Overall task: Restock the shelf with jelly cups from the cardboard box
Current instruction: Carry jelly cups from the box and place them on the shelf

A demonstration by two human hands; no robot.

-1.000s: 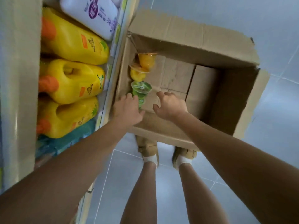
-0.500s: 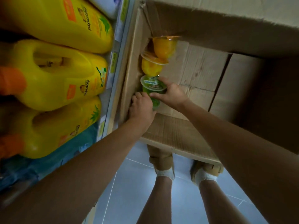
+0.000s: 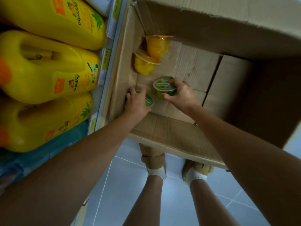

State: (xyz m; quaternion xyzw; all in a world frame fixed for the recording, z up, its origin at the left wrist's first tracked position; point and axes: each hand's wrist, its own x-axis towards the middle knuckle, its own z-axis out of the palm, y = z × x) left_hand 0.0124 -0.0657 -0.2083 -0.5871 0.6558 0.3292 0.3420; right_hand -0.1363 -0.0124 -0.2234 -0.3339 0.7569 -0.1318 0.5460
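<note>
An open cardboard box (image 3: 175, 136) stands on the floor beside the shelf. Inside, by its left wall, lie two orange jelly cups (image 3: 157, 46) (image 3: 144, 64). Both my hands are down in the box. My right hand (image 3: 180, 95) grips a green jelly cup (image 3: 163, 87) by its sides, lid tilted toward me. My left hand (image 3: 136, 101) covers and grips a second green jelly cup (image 3: 149, 100), of which only the lid edge shows.
The shelf edge (image 3: 105, 79) with price labels runs along the box's left side. Large yellow jugs (image 3: 48, 70) with orange caps lie on the shelf, blue packs (image 3: 40, 154) beneath them. My legs and tan shoes (image 3: 153, 157) stand on blue floor tiles (image 3: 179, 206) behind the box.
The camera has come closer to the box. My right hand has pulled one green cup away to the right, and my left hand has closed on the other green cup.
</note>
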